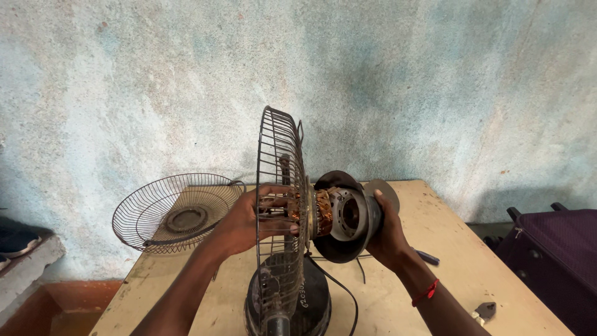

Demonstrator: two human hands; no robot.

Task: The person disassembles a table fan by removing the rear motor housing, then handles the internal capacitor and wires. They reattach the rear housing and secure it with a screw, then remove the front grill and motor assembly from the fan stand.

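Observation:
A table fan stands edge-on on the wooden table point(472, 274). Its rear wire guard point(278, 186) is upright on a round black base point(311, 305). Behind the guard sits the bare motor point(339, 214), with copper windings and a grey metal housing showing. My left hand point(245, 221) presses against the guard from the left, fingers through the wires. My right hand point(382, 233) grips the back of the motor housing; a red thread is tied at that wrist. A black cord point(342, 289) trails from the motor down over the base.
The fan's other wire guard point(177, 211) lies tilted at the table's back left corner. A dark tool handle point(428, 256) and a small metal tool point(484, 310) lie at the right. A dark purple suitcase point(553, 261) stands right of the table. A mottled wall is behind.

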